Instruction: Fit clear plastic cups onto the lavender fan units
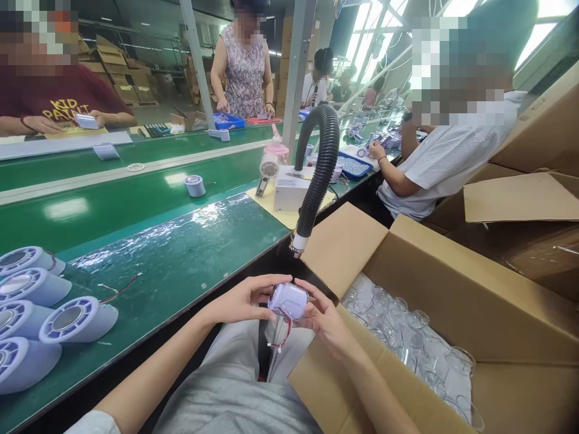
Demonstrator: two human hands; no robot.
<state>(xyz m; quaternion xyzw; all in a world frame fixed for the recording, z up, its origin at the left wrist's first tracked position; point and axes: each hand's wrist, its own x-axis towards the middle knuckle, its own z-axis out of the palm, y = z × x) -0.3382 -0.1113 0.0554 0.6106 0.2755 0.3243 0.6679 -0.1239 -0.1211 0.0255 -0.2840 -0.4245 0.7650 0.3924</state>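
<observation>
Between my two hands, above my lap, is a lavender cylindrical fan housing (289,300). A clear plastic surface seems to wrap its side. Red and dark wires (286,334) with small white plugs dangle below it. My left hand (256,298) grips the left end, thumb below and fingers over the top. On the opposite end, my right hand (322,308) has its fingers curled around the housing. Just above hangs the metal-tipped nozzle (297,246) of a black flexible hose (323,163), apart from the part.
Several lavender housings (79,319) lie on the green bench (149,283) at left. An open cardboard box (434,277) holding clear plastic covers (402,331) stands at my right. Another housing (194,186) rests on the conveyor (90,199). A co-worker (452,150) sits at right.
</observation>
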